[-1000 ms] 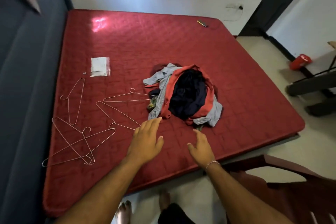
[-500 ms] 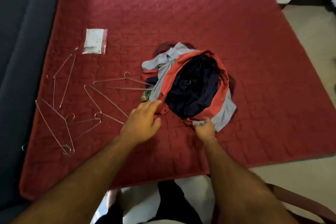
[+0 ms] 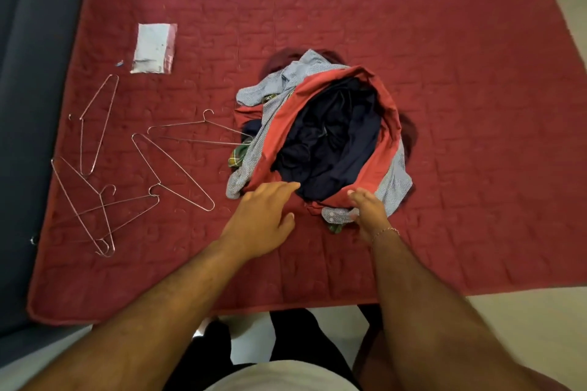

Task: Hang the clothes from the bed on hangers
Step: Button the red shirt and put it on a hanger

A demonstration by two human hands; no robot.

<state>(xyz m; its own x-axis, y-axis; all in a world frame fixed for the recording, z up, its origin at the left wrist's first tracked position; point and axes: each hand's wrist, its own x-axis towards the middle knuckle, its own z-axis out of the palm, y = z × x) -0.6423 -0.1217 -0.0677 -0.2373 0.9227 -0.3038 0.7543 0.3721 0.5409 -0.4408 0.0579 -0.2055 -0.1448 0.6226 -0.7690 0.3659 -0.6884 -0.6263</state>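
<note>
The left hand (image 3: 260,222) is reaching with straight fingers, touching the near edge of the clothes pile (image 3: 320,140) mid-bed; the right hand (image 3: 368,213) is pinching a checked cuff. The soft, light cloth will likely sag, so gripping a collar seems best. Hangers (image 3: 171,162) are lying leftward.

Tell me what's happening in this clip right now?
A person leans over a red mattress with both hands at the near edge of a pile of clothes. The left hand lies with straight fingers on the red garment; the right hand is on the checked shirt's edge, though whether it grips it is unclear. Several wire hangers lie loose to the left, all bare. Nothing has been hung yet.
</note>
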